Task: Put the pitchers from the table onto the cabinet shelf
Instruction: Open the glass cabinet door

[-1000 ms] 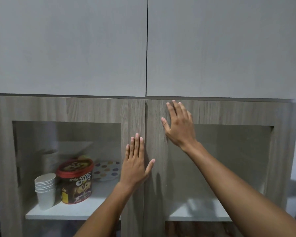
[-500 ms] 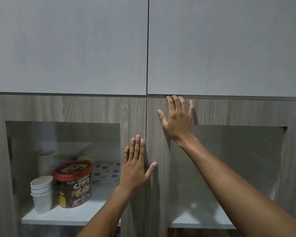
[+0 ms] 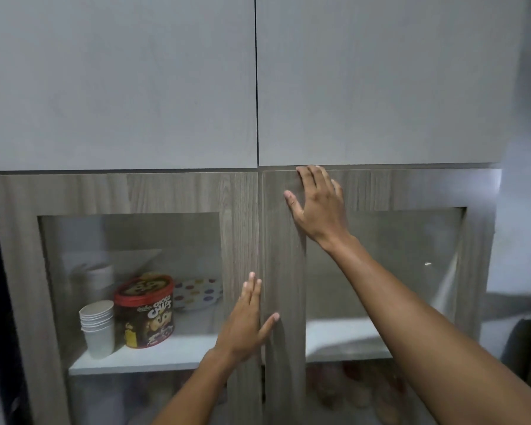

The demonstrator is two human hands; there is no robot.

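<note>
A wood-grain cabinet with two glass-paned doors fills the view. My left hand [image 3: 246, 320] lies flat, fingers apart, on the inner frame of the left door [image 3: 239, 228]. My right hand [image 3: 318, 204] presses on the right door [image 3: 282, 271], its fingertips curled over that door's top edge. Behind the glass runs a white shelf [image 3: 154, 357]; its right half [image 3: 344, 338] is bare. No pitcher or table is in view.
On the shelf's left half stand a stack of white paper cups [image 3: 98, 328], a red-lidded Choco Chips tub [image 3: 146, 311] and a dotted plate [image 3: 196, 292]. Two closed grey upper doors [image 3: 120, 87] sit above. Blurred items show on a lower shelf [image 3: 359, 391].
My right hand has slid up until its fingertips hook over the right door's top edge. The left hand has stayed flat on the left door. The view has shifted slightly right.
</note>
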